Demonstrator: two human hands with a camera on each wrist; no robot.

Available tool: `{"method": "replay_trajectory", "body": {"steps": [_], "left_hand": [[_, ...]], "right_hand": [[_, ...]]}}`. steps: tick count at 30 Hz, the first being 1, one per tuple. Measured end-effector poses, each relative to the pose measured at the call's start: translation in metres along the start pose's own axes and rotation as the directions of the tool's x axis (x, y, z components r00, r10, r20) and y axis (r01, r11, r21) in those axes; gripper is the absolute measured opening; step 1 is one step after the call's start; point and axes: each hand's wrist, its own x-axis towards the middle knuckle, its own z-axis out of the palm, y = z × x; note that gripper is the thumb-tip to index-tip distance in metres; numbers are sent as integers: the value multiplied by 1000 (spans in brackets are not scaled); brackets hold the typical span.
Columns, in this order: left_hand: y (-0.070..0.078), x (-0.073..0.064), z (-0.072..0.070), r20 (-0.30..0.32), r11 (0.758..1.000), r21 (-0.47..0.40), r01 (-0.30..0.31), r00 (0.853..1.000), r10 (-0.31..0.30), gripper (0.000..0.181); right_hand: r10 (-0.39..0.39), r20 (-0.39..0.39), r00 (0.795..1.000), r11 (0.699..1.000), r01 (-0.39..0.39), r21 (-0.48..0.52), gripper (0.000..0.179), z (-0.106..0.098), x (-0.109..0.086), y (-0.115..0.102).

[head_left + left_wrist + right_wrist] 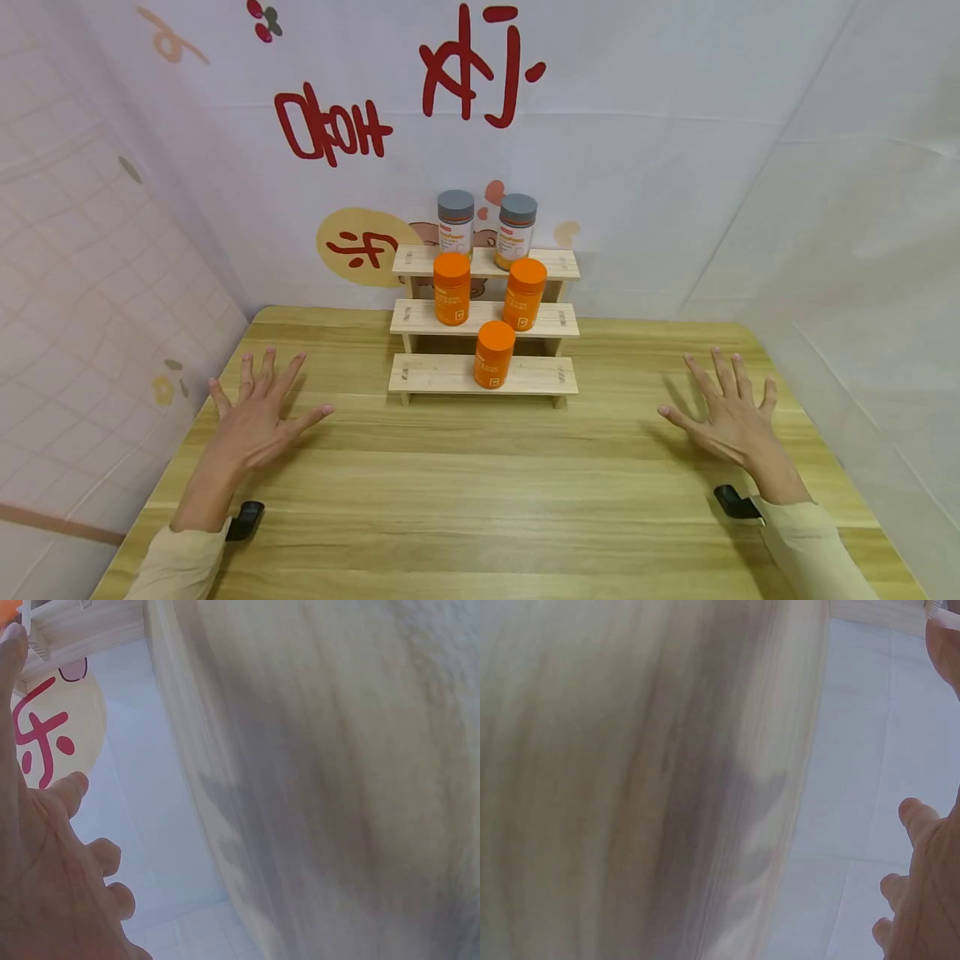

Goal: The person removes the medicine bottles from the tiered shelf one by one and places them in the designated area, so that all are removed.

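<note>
My left hand [255, 417] is spread over the left side of the table, fingers apart and holding nothing. On the right side, my right hand [731, 417] is spread the same way, also holding nothing. Between them at the back stands a three-step wooden rack [435, 374]. One orange jar [492, 357] sits on its lowest step. The middle step carries a left orange jar [452, 290] and a right orange jar [524, 296]. On the top step are two clear jars with grey lids, one left [455, 223] and one right [515, 233], their lower parts partly hidden.
The wood-grain table [480, 500] reaches back to a white printed cloth [630, 167] with red characters. More cloth hangs along the left and right sides. A black wrist strap piece [245, 521] shows at the left sleeve, another black piece [736, 502] at the right.
</note>
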Motion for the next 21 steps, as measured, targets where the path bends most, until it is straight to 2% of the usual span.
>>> {"method": "replay_trajectory", "body": {"steps": [12, 21], "left_hand": [[4, -4, 0, 4, 1000, -13, 8, 1000, -8, 96], [20, -1, 5, 60, 988, -146, 44, 998, -35, 94]], "right_hand": [[-13, -4, 1000, 999, 13, 30, 96, 0, 1, 1], [-49, -4, 999, 991, 49, 128, 93, -1, 5, -11]]}}
